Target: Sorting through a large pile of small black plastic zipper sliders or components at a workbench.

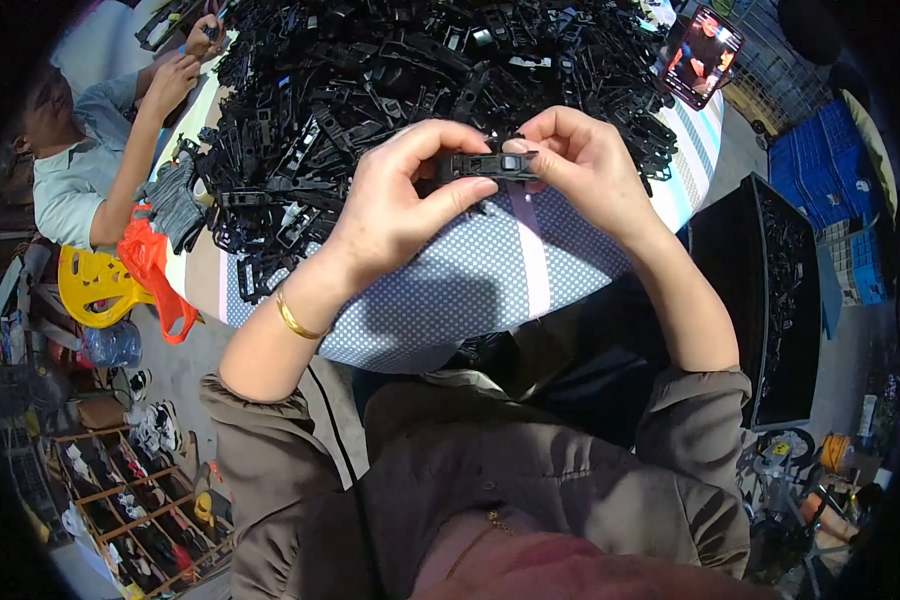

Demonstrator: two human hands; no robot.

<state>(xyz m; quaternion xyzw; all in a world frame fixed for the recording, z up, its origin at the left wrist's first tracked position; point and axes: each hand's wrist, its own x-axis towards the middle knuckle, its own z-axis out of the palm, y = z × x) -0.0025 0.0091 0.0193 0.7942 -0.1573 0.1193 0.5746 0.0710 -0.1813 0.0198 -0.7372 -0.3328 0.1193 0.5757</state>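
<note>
Between my two hands, above the near edge of the table, is a long narrow black plastic part (pixel 485 166) with a small pale window-like spot near its right end. The thumb and fingers of my left hand (pixel 398 185) pinch its left end. At its right end my right hand (pixel 588 170) grips it with thumb and forefinger, the thumb lying over the top. Just beyond my hands a large heap of similar black plastic parts (pixel 370 75) covers most of the table. The part's exact kind cannot be made out.
The table has a dotted, striped cloth (pixel 420 290). A co-worker (pixel 80 150) sits at the left, hands at the heap. Nearby are a red plastic bag (pixel 148 262) and yellow stool (pixel 95 285). At right stand a phone (pixel 705 58), a black bin of parts (pixel 755 300) and blue crates (pixel 820 165).
</note>
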